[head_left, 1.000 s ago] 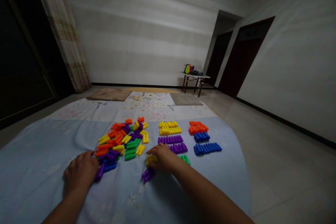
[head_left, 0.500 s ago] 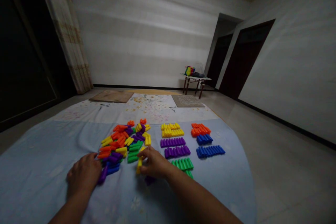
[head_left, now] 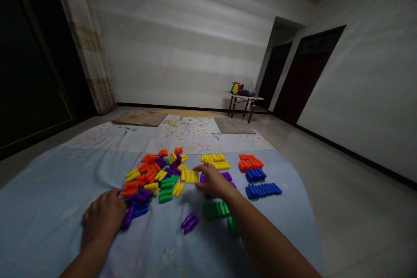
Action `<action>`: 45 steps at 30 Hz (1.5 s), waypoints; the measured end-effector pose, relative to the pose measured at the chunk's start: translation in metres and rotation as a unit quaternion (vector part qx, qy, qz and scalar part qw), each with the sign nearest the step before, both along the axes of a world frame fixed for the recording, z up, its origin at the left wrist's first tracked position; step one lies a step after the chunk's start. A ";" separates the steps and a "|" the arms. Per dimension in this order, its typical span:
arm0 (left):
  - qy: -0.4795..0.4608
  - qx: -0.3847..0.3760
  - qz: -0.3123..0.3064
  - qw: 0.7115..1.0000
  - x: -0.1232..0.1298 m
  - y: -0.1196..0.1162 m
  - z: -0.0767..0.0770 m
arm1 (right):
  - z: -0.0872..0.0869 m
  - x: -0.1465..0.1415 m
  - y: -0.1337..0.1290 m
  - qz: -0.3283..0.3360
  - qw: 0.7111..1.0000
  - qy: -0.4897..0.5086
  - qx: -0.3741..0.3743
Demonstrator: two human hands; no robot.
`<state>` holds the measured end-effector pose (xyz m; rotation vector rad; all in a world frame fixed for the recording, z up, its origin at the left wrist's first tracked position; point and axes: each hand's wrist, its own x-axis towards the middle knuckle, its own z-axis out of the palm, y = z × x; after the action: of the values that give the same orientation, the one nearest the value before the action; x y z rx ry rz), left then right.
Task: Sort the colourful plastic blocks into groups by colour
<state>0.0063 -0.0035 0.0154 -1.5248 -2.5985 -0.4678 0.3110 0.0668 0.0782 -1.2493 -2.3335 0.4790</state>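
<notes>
Pale walls (head_left: pixel 185 43) fill the top of the frame, with one curtain (head_left: pixel 83 39) at upper left, two dark doors (head_left: pixel 309 74) at upper right, and one side table (head_left: pixel 241 96) bearing one colourful bag (head_left: pixel 236 87). One cloth-covered desk (head_left: pixel 146 249) spreads across the lower part, two mats (head_left: pixel 140 118) near its far edge.

At the centre of the frame, my right hand (head_left: pixel 211 180) has its fingers pinched on one yellow block (head_left: pixel 190 177), just beside the pile (head_left: pixel 149 173). My left hand (head_left: pixel 103 217) lies at lower left against the pile, next to one purple block (head_left: pixel 128 218); I cannot tell whether those fingers grip anything.

Five colours overlap in the pile, too jumbled for me to count, with two orange blocks (head_left: pixel 163 152) at its top. One loose purple piece (head_left: pixel 189 223) lies at lower centre. Right of centre I count two yellow rows (head_left: pixel 215 162), two blue rows (head_left: pixel 263 190) and one orange group (head_left: pixel 250 162); purple pieces (head_left: pixel 227 176) and green pieces (head_left: pixel 216 210) there are partly hidden by my hand and arm (head_left: pixel 260 234).
</notes>
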 end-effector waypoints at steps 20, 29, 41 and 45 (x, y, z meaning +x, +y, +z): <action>0.014 0.028 0.003 1.000 0.002 -0.001 -0.003 | -0.032 0.078 0.089 -0.179 0.974 -0.126 -0.055; 0.018 0.022 0.003 1.000 0.002 0.001 -0.004 | -0.014 0.063 0.047 -0.152 0.986 -0.061 0.005; 0.023 0.019 0.001 1.000 0.005 0.000 0.000 | -0.001 0.005 -0.060 0.213 0.965 -0.148 -0.045; 0.016 0.019 0.005 1.000 0.005 0.000 0.001 | -0.007 -0.003 -0.064 0.170 0.968 -0.182 -0.029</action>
<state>0.0110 -0.0036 0.0166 -1.4946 -2.5574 -0.4841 0.3083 0.0024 0.0708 -1.0301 -2.8886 0.4593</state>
